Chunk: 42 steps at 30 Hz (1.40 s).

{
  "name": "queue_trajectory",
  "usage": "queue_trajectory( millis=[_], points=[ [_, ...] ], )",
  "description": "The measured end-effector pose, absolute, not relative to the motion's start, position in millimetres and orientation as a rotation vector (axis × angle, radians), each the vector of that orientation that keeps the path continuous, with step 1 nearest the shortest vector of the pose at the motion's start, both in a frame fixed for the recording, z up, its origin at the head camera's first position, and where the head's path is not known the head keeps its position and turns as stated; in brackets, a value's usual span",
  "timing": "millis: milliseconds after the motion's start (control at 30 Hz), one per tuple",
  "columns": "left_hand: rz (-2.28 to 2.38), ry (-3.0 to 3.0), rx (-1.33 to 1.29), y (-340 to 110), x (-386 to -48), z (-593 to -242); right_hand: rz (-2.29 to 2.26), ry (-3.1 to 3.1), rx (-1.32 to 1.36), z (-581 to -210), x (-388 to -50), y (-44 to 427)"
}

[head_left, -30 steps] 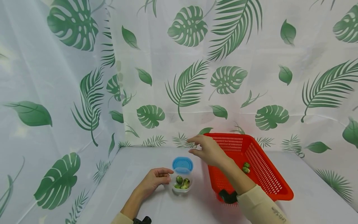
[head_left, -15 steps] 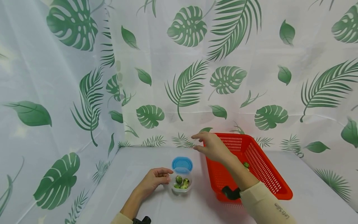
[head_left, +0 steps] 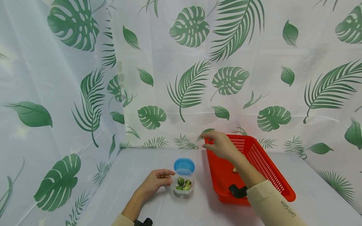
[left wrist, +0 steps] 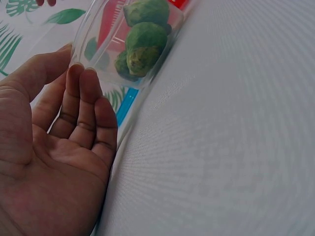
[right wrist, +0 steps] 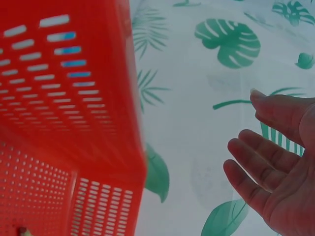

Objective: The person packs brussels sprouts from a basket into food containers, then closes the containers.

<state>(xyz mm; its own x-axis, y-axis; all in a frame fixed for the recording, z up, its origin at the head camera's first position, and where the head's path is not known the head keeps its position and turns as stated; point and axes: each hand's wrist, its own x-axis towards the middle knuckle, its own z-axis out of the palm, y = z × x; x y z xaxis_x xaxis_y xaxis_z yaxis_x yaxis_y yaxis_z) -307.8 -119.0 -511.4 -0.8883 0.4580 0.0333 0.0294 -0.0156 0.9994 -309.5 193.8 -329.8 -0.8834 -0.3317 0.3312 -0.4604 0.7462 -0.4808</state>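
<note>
My left hand [head_left: 155, 182] holds the near-left rim of a small clear plastic container [head_left: 183, 192], thumb and fingertips at its edge in the left wrist view. Inside lie several Brussels sprouts [left wrist: 145, 42]. A blue lid [head_left: 184, 164] stands out just behind the container. My right hand [head_left: 222, 146] hangs over the far left part of a red plastic basket [head_left: 278, 185], fingers apart and bent loosely, with nothing in them. In the right wrist view the palm and fingers [right wrist: 256, 172] show beside the basket wall. A small pale piece [head_left: 234, 169] shows on the basket floor, partly behind my forearm.
The basket's raised, slotted walls stand on the right half of the white tabletop [head_left: 135, 163]. White cloth with green leaf prints [head_left: 181, 91] hangs behind and on the left side. Both wrists carry black camera mounts.
My right hand has drifted slightly right over the basket, its forearm now covering the sprouts seen there earlier and uncovering the pale piece. My left hand and the container have stayed put.
</note>
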Motion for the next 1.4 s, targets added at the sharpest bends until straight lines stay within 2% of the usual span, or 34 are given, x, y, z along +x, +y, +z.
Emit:
queue_trajectory(
  millis=[1400],
  points=[
    [1.967, 1.982, 0.51, -119, -311, -515, 1.181, -2.741, 0.347, -367, -344, 267]
  ],
)
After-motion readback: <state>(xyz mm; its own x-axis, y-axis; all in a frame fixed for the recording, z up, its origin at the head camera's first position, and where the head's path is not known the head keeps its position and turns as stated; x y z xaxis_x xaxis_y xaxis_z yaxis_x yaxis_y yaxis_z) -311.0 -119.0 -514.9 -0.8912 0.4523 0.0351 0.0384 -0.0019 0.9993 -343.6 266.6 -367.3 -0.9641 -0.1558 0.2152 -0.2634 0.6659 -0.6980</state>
